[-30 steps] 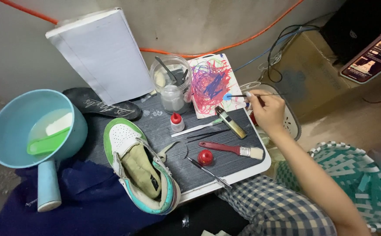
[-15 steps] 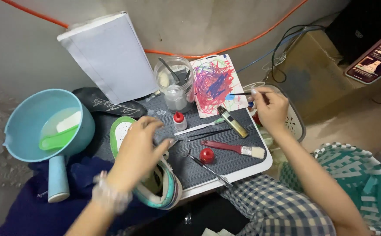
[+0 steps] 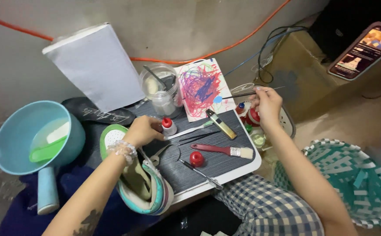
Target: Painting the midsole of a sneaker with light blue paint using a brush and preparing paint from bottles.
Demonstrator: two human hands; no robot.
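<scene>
Paintbrush (image 3: 243, 94), thin and long-handled with a blob of light blue on its tip, is sitting in the right hand (image 3: 267, 104), whose grip is closing around the rear half of the handle in a pencil-like pinch. Its tip is hovering over the lower right corner of the paint-smeared palette card (image 3: 203, 87), which is leaning at the back of the ribbed dark table (image 3: 225, 164). Judging by its looks, the brush is light and stiff in the handle but soft at the bristles, so a hold nearer the ferrule would be giving finer control, and wet paint could be making the tip messy to touch.

The left hand (image 3: 143, 130) is curling loosely over the small red-capped bottle (image 3: 169, 126) and the top edge of the sneaker (image 3: 140, 183); I cannot tell whether its grip is actually closing on either. The sneaker is looking soft-sided and bulky, best held by the collar or sole. A red-handled flat brush (image 3: 223, 150), a red bottle cap (image 3: 196, 158), scissors (image 3: 164, 153) and a clear jar (image 3: 160, 89) are lying nearby, and a blue basin (image 3: 13, 126) is sitting off to the left.
</scene>
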